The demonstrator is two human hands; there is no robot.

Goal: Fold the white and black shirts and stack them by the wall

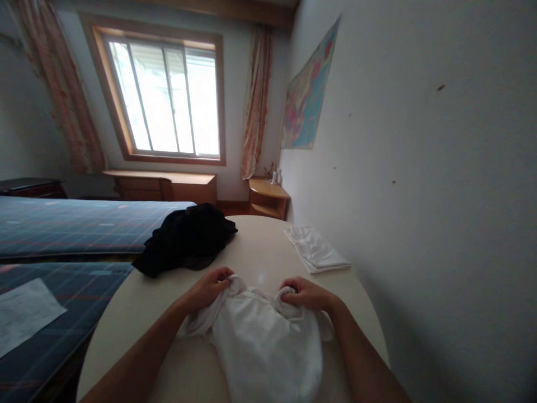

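- While raised along its far edge, lying partly on the round counter (260,246): white garment (268,352), thin soft fabric, broad middle with shallow wrinkles, near end running past the lower border of view.
- Left hand (213,286) at the garment's far left corner: grip closed, pinching a bunched fold between thumb and fingers; loose flap spread out below the wrist.
- Right hand (308,294) at the far right corner: grip likewise closed, pinching a thick, rounded roll of fabric.
- Counter surface cream-coloured, smooth, faintly glossy, curved at the rim.
- Beyond the left hand, out to the counter's rim: heap of black cloth (188,238), matte, crumpled, lumpy in outline.
- Beyond the right hand, near the wall (419,240): folded white cloth (319,250), flat, layered, lightly creased, well apart from the black heap.
- To the left, mattresses (84,224) in blue plaid with thin red lines; on the nearer one, a flat sheet of paper (29,313), markings too faint to read.
- Farther back: window (163,101) in a wooden frame, patterned curtains (257,106) in long folds, wooden corner shelf (268,189) with small items too blurred to name.
- Flat on the wall: map (312,92), mostly pink and blue.
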